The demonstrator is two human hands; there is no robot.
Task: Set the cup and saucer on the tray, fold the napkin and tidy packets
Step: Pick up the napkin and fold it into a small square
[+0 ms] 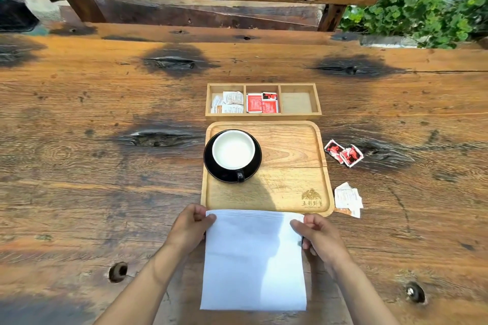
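A white napkin (pixel 253 258) lies flat on the table just in front of the wooden tray (pixel 293 155), its far edge over the tray's near rim. My left hand (pixel 191 225) pinches the napkin's far left corner and my right hand (pixel 320 236) pinches its far right corner. On the tray's left side a white-lined black cup (pixel 233 152) stands on a black saucer (pixel 211 165), handle toward me. Two red packets (pixel 343 153) and some white packets (pixel 348 199) lie loose on the table right of the tray.
A three-part wooden box (pixel 264 113) sits behind the tray: white packets (pixel 228 103) left, red packets (pixel 262 103) middle, right part bare. The plank table (pixel 105 166) has dark knots and holes. A wooden bench stands beyond and green plants (pixel 422 5) at far right.
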